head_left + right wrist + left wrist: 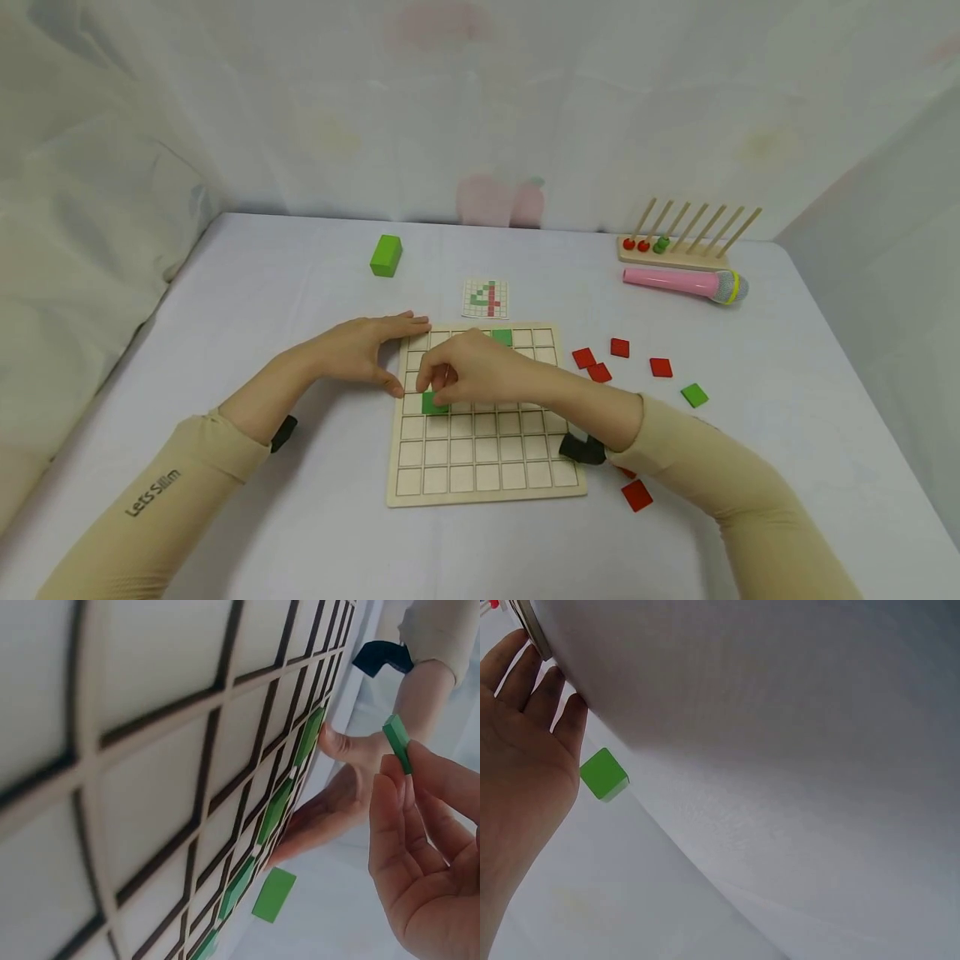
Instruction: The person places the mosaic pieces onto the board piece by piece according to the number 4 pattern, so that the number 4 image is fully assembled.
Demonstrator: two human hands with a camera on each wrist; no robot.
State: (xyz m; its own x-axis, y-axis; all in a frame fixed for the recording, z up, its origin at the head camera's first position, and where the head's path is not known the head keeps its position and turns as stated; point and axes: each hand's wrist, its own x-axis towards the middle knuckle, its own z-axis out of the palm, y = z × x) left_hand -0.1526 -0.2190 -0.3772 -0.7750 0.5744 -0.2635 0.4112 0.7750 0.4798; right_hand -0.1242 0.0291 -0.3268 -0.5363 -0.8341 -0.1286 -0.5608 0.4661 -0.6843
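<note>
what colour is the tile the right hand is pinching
Green; the tile in the right hand shows best in the right wrist view.

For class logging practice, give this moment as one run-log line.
right hand: pinches green tile above grid board | left hand: at board's left edge | red tiles: beside board

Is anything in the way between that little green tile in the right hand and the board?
Nothing visible: the right-wrist view shows open space between the green tile pinched by the right hand and the grid board. Other green tiles fill some squares, but many are bare; the left hand touches the left edge.
</note>
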